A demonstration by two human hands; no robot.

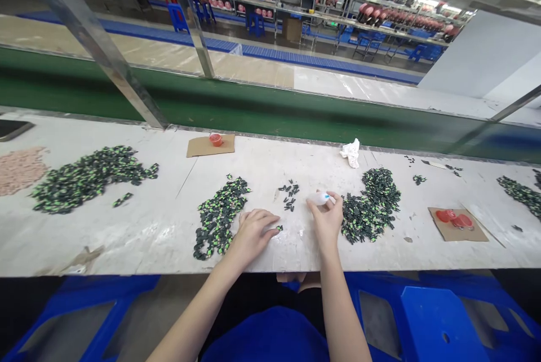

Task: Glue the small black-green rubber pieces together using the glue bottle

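Note:
My left hand [253, 230] rests on the white workbench [147, 226], fingers curled down onto a small green-and-black part [279, 228] at its fingertips. Just left of it lies a pile of green-and-black parts [217, 215]. My right hand [327, 218] is closed around a small white squeeze bottle [318, 198], its tip pointing left. A few tiny dark pieces [289, 195] lie between the hands, farther back. A second heap of green-and-black parts [372, 204] sits right beside my right hand.
A big pile of the same parts [84, 177] and a pinkish pile [19, 169] lie far left. Cardboard with a red cup [215, 139] sits behind, cardboard with red lids [456, 220] at right, a crumpled white tissue [350, 152], a green conveyor [270, 105] beyond.

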